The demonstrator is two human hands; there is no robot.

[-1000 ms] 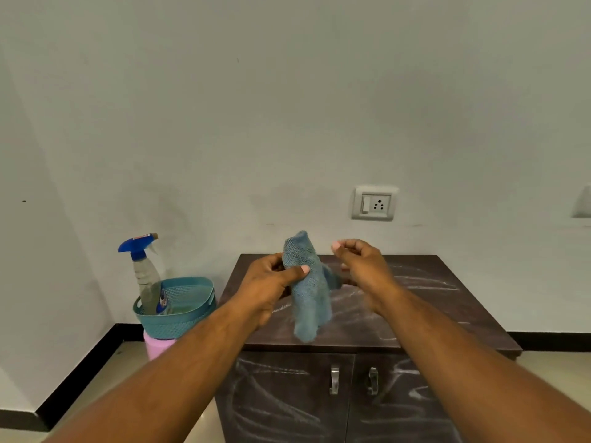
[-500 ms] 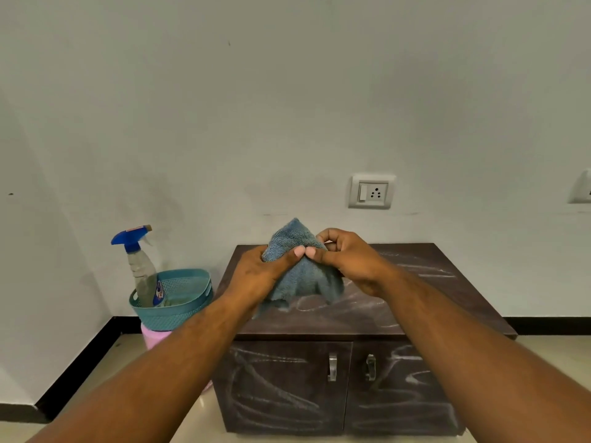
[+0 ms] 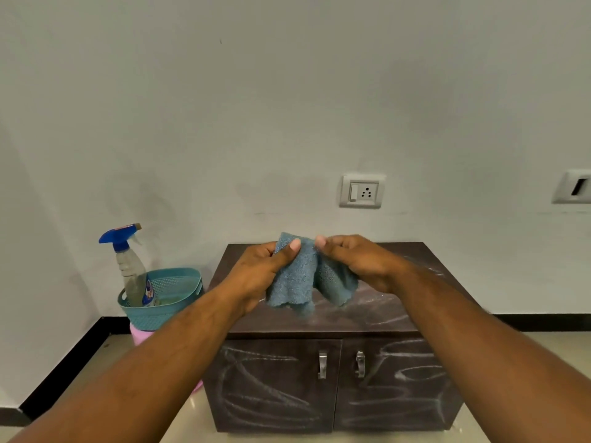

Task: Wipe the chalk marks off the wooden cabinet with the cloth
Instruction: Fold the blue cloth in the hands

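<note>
Pale grey wall [image 3: 256, 107] fills most of what I can see, with a switch-and-socket plate [image 3: 362, 190] set low on it and a second plate [image 3: 574, 187] cut off at the right edge. Against that wall stands the wooden cabinet [image 3: 332, 372], dark brown, with two doors and a pair of metal handles [image 3: 340, 364] side by side at the middle. White chalk marks [image 3: 265, 394] loop across both door fronts, and fainter smears show on the top. Both bare arms reach out over the cabinet. The left hand [image 3: 259, 273] and the right hand [image 3: 358, 263] each pinch the upper edge of the blue cloth [image 3: 300, 279], thumbs close together but not touching, fingers closed on the fabric. The cloth hangs bunched between them, its lower edge draping down over the cabinet top; whether it rests on the wood I cannot tell. Left of the cabinet, a teal basket [image 3: 179, 292] sits on something pink [image 3: 140, 335], and a spray bottle [image 3: 129, 266] with a blue trigger head stands upright inside the basket. Black skirting [image 3: 64, 362] runs along the foot of the wall above a light tiled floor [image 3: 192, 407].
</note>
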